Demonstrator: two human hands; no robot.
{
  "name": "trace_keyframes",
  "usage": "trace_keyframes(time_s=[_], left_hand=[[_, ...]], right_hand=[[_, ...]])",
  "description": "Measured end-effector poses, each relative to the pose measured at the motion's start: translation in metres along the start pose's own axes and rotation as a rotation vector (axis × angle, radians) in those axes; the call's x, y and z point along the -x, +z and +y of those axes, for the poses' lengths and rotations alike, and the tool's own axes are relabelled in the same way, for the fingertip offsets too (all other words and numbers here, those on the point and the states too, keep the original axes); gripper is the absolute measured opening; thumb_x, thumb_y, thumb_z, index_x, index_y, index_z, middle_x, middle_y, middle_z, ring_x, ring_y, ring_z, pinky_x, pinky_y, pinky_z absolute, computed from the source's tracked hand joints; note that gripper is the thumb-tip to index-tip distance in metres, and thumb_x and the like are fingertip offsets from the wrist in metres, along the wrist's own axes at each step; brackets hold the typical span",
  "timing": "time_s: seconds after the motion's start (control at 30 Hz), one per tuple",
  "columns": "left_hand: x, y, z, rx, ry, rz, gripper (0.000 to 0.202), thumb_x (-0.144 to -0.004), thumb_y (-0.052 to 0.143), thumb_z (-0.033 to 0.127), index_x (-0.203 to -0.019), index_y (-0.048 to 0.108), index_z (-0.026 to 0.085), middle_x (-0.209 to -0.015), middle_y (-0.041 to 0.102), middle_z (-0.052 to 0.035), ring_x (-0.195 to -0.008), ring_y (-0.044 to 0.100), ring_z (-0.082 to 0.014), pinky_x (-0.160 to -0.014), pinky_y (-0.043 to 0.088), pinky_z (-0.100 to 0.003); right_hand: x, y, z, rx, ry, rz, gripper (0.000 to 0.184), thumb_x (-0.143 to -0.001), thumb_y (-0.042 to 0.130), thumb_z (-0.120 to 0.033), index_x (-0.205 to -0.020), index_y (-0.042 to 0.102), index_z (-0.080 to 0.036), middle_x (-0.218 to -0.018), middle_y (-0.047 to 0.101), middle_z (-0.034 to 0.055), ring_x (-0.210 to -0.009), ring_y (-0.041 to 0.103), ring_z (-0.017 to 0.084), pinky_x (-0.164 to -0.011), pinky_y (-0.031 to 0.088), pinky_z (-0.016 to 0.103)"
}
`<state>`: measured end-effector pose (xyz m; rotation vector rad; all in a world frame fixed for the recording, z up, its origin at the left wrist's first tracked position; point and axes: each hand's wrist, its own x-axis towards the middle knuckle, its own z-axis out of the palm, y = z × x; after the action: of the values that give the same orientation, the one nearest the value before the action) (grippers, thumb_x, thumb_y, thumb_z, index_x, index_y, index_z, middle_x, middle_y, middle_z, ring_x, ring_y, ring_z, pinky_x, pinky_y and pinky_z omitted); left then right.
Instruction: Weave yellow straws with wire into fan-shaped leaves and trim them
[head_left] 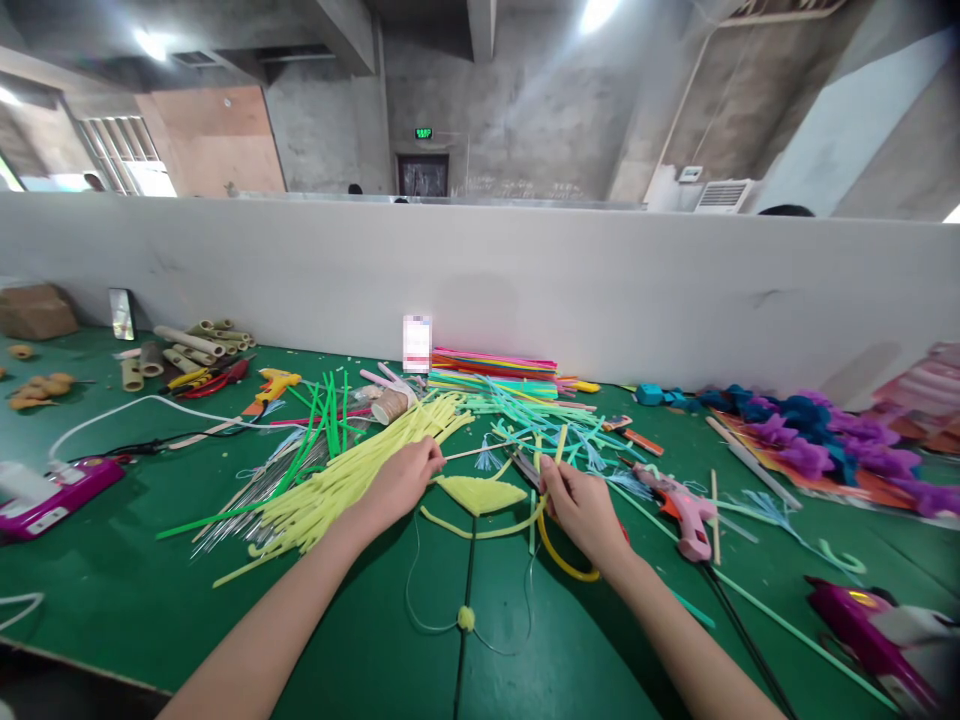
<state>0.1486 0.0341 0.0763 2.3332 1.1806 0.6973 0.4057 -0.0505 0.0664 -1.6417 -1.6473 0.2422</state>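
yellow triangle (480, 493) between both hands (409, 472)

I count one pale-yellow, fuzzy, fan-shaped piece (480, 494), with one small fuzzy yellow ball (466, 619) on its near side. My two bare hands flank it: left hand (409, 475), right hand (581, 500). Either side of it I have two plastic glue guns, one yellow-and-orange (279, 385), one pink (694, 525), and two glossy magenta power strips (90, 478). Beyond it stand two upright phone-like rectangles (122, 315).

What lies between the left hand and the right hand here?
In the head view, chiefly a yellow fan-shaped piece, with a blue tassel beyond it.
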Motion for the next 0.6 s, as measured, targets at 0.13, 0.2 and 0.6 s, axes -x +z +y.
trace_keyframes(time_s=[0.13, 0.2, 0.6], left_hand=[[-0.005, -0.002, -0.007, 0.007, -0.035, 0.071, 0.016, -0.091, 0.044, 0.033, -0.085, 0.053, 0.021, -0.076, 0.066, -0.0004, -0.071, 0.06, -0.0176, -0.066, 0.038, -0.027], [-0.006, -0.001, -0.01, 0.001, -0.034, 0.077, 0.014, -0.087, 0.051, 0.035, -0.088, 0.055, 0.022, -0.077, 0.066, -0.0001, -0.072, 0.06, -0.0178, -0.063, 0.038, -0.026], [-0.004, -0.01, -0.012, -0.159, 0.004, -0.024, 0.03, -0.09, 0.045, 0.039, -0.077, 0.063, 0.02, -0.073, 0.065, -0.0025, -0.071, 0.058, -0.018, -0.063, 0.035, -0.026]], right_hand=[[0.001, 0.0, -0.001, 0.016, -0.014, 0.002, 0.045, -0.096, 0.032, -0.048, -0.064, 0.051, -0.022, -0.047, 0.052, -0.0027, -0.046, 0.052, 0.014, -0.053, 0.034, 0.024], [0.001, 0.0, 0.0, 0.018, -0.015, 0.005, 0.045, -0.096, 0.032, -0.048, -0.065, 0.052, -0.022, -0.047, 0.052, -0.0027, -0.046, 0.052, 0.014, -0.053, 0.034, 0.024], [0.0, 0.002, 0.001, 0.016, -0.015, -0.002, 0.045, -0.096, 0.032, -0.048, -0.065, 0.052, -0.022, -0.048, 0.053, -0.002, -0.047, 0.052, 0.014, -0.054, 0.033, 0.024]])
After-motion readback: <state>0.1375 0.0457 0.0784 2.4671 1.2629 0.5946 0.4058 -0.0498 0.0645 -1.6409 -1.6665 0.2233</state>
